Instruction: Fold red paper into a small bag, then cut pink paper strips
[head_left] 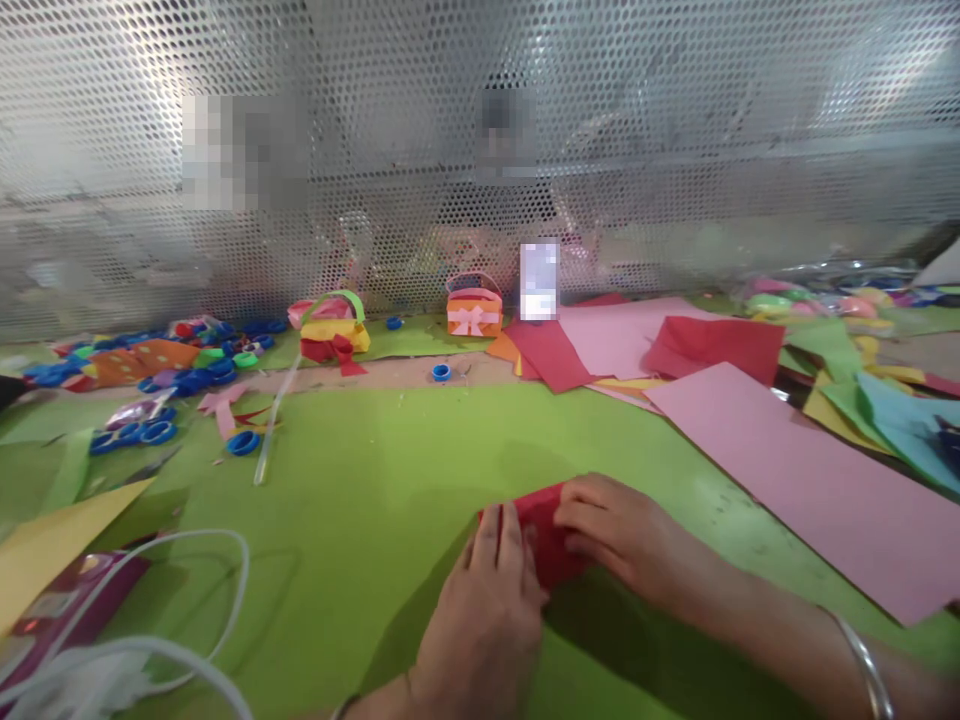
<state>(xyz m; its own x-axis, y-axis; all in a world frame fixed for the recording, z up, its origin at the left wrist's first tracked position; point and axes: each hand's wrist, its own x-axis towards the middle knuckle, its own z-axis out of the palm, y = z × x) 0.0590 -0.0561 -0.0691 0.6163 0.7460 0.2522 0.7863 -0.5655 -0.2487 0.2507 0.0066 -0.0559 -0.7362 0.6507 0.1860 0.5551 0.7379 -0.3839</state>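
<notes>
A small piece of red paper lies on the green sheet near the table's front. My left hand rests flat on its left part, fingers stretched out and pressed down. My right hand comes in from the right with its fingers curled onto the paper's right edge, pressing or pinching it. Most of the red paper is hidden under both hands. A thin bangle sits on my right wrist.
Pink sheets, red sheets and other coloured paper lie to the right. Two small paper baskets stand at the back by a perforated metal screen. Blue rings litter the left. A white cable and yellow paper lie front left.
</notes>
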